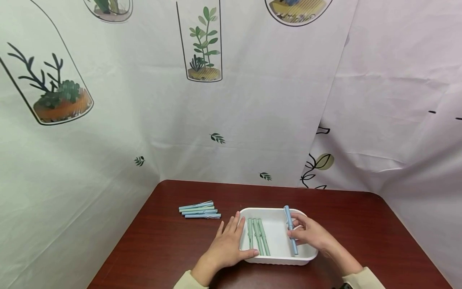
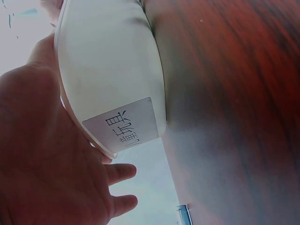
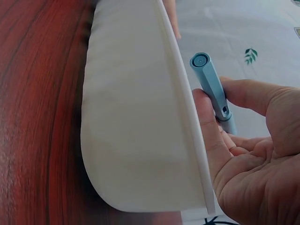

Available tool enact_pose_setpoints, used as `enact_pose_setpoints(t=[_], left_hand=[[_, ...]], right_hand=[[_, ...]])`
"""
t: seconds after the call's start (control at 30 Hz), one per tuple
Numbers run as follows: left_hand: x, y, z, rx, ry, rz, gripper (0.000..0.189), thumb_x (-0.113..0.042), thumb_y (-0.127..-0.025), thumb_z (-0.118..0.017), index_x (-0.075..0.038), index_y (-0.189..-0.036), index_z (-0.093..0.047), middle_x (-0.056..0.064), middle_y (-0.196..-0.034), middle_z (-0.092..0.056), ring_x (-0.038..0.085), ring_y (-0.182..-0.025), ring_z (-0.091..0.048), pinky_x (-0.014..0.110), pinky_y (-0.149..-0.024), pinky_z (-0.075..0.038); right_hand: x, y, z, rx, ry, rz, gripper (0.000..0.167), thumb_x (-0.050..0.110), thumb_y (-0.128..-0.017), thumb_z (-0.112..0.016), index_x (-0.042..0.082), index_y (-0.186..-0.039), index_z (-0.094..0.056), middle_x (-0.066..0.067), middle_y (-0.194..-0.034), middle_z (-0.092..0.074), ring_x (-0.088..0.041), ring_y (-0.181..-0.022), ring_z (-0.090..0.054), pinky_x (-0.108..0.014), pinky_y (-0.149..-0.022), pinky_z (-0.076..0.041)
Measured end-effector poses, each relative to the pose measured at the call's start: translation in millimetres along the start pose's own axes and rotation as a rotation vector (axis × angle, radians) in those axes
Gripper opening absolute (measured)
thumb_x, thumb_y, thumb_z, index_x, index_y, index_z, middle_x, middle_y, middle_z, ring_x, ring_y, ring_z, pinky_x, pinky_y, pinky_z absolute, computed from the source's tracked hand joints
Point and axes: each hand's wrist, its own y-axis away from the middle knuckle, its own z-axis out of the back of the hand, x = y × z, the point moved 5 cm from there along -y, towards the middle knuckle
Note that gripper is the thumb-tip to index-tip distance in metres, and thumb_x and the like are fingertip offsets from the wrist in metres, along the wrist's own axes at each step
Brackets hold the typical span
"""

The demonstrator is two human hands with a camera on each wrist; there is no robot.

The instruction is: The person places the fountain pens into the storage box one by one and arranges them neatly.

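My right hand (image 1: 311, 233) pinches a blue pen (image 1: 290, 229) between thumb and fingers over the right side of a white plastic tray (image 1: 277, 260). In the right wrist view this blue pen (image 3: 213, 89) stands above the tray's rim, one end toward the camera. My left hand (image 1: 228, 247) rests at the tray's left rim, its fingers spread and its thumb along the near edge. Inside the tray, at the left, 3 green pens (image 1: 257, 235) lie side by side. A label with handwritten characters (image 2: 124, 125) is stuck on the tray's outer wall.
Left of the tray, a small pile of pens (image 1: 200, 210), mostly blue with a green one among them, lies on the dark red wooden table (image 1: 162, 241). White cloth (image 1: 252, 108) with plant prints hangs behind the table and along both sides.
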Motion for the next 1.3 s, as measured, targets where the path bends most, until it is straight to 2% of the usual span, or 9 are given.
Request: enact_pose_setpoints(t=[0.2, 0.73, 1.3], left_hand=[[-0.3, 0.1, 0.0, 0.005, 0.002, 0.004, 0.108, -0.074, -0.083, -0.064, -0.005, -0.159, -0.029, 0.015, -0.168, -0.019, 0.036, -0.151, -0.028, 0.061, -0.12, -0.02], [-0.7, 1.5, -0.1, 0.002, 0.01, 0.008, 0.109, -0.074, -0.083, -0.064, -0.005, -0.16, -0.028, 0.014, -0.168, -0.019, 0.035, -0.152, -0.028, 0.061, -0.12, -0.02], [-0.5, 0.3, 0.0, 0.006, -0.001, 0.007, 0.109, -0.075, -0.083, -0.062, -0.005, -0.16, -0.028, 0.014, -0.168, -0.019, 0.036, -0.151, -0.028, 0.061, -0.12, -0.02]], right_hand=[[0, -3.7, -8, -0.001, -0.019, -0.001, 0.067, 0.005, -0.09, -0.073, -0.011, -0.145, -0.039, -0.016, -0.101, -0.057, -0.023, -0.086, -0.064, -0.043, -0.072, -0.062], [-4, -13.0, -26, 0.027, -0.071, 0.032, 0.069, 0.001, -0.089, -0.071, -0.019, -0.144, -0.033, -0.015, -0.099, -0.056, -0.022, -0.086, -0.066, -0.044, -0.071, -0.062], [-10, -20.6, -40, 0.058, -0.058, 0.019, 0.068, -0.001, -0.089, -0.071, -0.021, -0.142, -0.033, -0.014, -0.097, -0.058, -0.019, -0.082, -0.066, -0.043, -0.069, -0.061]])
